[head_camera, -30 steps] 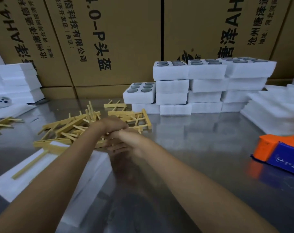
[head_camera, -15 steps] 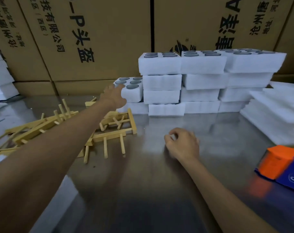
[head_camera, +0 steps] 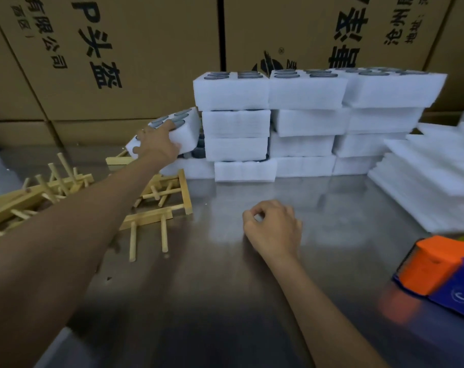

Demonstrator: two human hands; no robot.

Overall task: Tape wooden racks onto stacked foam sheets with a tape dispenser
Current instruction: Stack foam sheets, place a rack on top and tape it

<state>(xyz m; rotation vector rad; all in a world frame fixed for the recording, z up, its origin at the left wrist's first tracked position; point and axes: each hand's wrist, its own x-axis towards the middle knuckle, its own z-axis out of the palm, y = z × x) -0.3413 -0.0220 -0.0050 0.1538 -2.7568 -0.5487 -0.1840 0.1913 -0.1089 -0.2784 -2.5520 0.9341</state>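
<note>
My left hand [head_camera: 156,143] reaches far over the table and grips a white foam block [head_camera: 187,136] with round grey inserts on top; the block is tilted up off the low stack beside the foam wall. Light wooden racks [head_camera: 156,208] with pegs lie in a loose pile under and left of my left arm. My right hand [head_camera: 273,229] rests on the steel table with its fingers curled, and whether it pinches anything I cannot tell. An orange and blue tape dispenser [head_camera: 443,274] sits at the right edge of the table.
A wall of stacked white foam blocks [head_camera: 305,123] stands at the back centre. Flat foam sheets [head_camera: 432,181] are piled at the right. Printed cardboard boxes [head_camera: 119,62] close off the back. Bare steel table [head_camera: 225,301] lies in front of me.
My left hand left the rack pile, reached back to the foam block, took hold and tilted it up. My right hand drew back to the table centre and stayed there.
</note>
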